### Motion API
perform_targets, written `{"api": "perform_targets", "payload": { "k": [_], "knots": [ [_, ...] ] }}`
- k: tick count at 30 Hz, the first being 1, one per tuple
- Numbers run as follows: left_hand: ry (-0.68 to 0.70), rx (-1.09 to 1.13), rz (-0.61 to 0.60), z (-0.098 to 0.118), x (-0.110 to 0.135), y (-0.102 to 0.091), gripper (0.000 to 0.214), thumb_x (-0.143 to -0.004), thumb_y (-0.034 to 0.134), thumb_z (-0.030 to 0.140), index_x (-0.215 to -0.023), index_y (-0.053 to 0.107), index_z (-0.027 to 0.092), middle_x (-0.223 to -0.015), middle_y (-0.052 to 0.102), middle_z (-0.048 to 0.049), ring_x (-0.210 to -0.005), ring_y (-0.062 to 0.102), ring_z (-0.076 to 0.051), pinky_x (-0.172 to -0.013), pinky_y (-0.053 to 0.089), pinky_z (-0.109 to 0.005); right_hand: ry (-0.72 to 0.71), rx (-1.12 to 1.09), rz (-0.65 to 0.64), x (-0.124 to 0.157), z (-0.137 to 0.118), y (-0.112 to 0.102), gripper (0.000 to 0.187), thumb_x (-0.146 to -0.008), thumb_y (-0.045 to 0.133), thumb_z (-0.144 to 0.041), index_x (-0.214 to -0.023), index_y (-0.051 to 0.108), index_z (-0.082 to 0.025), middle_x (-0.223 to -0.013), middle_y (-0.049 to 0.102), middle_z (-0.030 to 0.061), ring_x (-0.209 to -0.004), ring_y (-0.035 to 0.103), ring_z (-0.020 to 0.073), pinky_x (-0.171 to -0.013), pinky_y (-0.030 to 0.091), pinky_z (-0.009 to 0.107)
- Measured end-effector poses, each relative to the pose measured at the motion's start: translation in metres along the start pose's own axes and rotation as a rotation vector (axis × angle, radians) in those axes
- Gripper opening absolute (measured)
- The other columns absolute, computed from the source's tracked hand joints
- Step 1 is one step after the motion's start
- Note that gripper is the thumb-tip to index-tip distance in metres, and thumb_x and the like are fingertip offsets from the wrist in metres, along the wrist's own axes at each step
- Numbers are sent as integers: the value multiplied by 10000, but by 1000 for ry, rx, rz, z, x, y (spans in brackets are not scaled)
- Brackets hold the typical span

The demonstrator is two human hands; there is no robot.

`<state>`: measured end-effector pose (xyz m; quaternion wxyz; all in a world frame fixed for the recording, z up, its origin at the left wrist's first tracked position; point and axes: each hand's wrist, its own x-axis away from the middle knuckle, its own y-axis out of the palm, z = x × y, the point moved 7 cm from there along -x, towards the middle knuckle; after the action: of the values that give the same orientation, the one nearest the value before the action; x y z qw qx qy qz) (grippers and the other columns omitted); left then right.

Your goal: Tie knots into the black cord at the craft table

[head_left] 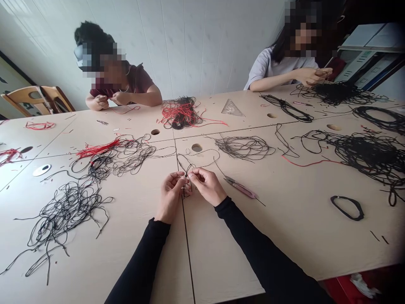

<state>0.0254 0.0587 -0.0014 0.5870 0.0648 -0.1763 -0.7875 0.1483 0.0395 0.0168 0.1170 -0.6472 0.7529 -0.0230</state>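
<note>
A thin black cord [182,158] runs between my two hands, with loops standing up above the fingertips and more hanging below. My left hand [172,192] pinches it between thumb and fingers. From the other side my right hand [208,184] grips the same cord, its fingertips almost touching the left ones. The exact knot or crossing is hidden by the fingers. One strand of the cord curves away past the right hand. Just right of that hand lie pink-handled thread snips [242,188] on the table.
Tangled black cords [65,211] spread at left, with a red bundle [99,147] behind. A black coil [243,147] lies ahead; a large black pile [368,152] and a black ring [347,208] are right. Across the table [221,245], two people work with their hands near a triangle ruler [232,108].
</note>
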Motion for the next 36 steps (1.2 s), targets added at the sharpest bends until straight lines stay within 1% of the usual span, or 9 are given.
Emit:
{"api": "perform_targets", "payload": {
  "k": [5,8,11,16,21,24,28,31,36],
  "knots": [
    [114,-171,86,3,0,-6,246,-759,752,333,-877,640,149,-791,648,-25,-614,552,-89,-574,438,-208,10,71,46,0,1,-3,283,-858,549,-428,-767,633,-174,-547,447,-39,-513,390,117,-486,325,246],
    [125,-194,69,2,0,-5,250,-764,748,346,-882,643,153,-772,659,-31,-649,580,-111,-592,450,-216,53,2,33,0,5,-2,278,-843,563,-438,-796,634,-174,-612,563,-11,-554,502,134,-527,403,249],
    [116,-198,49,1,0,-4,245,-786,726,365,-852,631,149,-714,654,-24,-581,556,-103,-555,444,-221,79,-86,16,0,8,1,260,-830,584,-430,-803,630,-175,-703,652,25,-651,614,165,-623,492,270],
    [74,-104,66,-1,0,-5,278,-774,739,377,-829,597,145,-687,662,-27,-583,585,-116,-555,458,-234,43,-94,3,0,11,3,235,-838,584,-407,-814,629,-178,-718,675,36,-688,646,179,-660,526,287],
    [56,-44,74,-2,-1,-5,293,-763,746,384,-821,586,146,-746,685,-51,-598,606,-120,-548,457,-233,38,-45,22,0,10,3,242,-849,558,-410,-802,622,-181,-703,677,33,-662,634,173,-623,503,278],
    [63,-39,67,-2,-2,-5,280,-773,733,386,-820,594,147,-726,664,-38,-594,587,-113,-538,457,-228,29,20,49,-1,7,0,269,-845,551,-419,-782,632,-170,-654,649,23,-587,577,157,-570,452,270],
    [55,-51,61,-2,-2,-5,273,-784,721,383,-815,596,143,-698,623,-19,-564,532,-97,-488,436,-213,43,-5,58,-2,7,-2,287,-831,565,-427,-785,641,-154,-679,646,29,-610,557,152,-594,437,268],
    [60,-56,41,-2,-2,-4,265,-795,713,377,-827,595,142,-712,604,-14,-588,534,-99,-507,457,-217,79,-51,39,-1,9,-1,300,-818,568,-443,-796,636,-151,-693,642,27,-636,563,153,-606,441,263],
    [113,-57,51,0,-1,-4,258,-809,694,382,-821,576,153,-699,571,4,-603,547,-108,-547,498,-243,52,31,45,-1,3,0,299,-836,525,-442,-791,617,-161,-612,566,-6,-554,492,132,-538,386,252]
  ]
}}
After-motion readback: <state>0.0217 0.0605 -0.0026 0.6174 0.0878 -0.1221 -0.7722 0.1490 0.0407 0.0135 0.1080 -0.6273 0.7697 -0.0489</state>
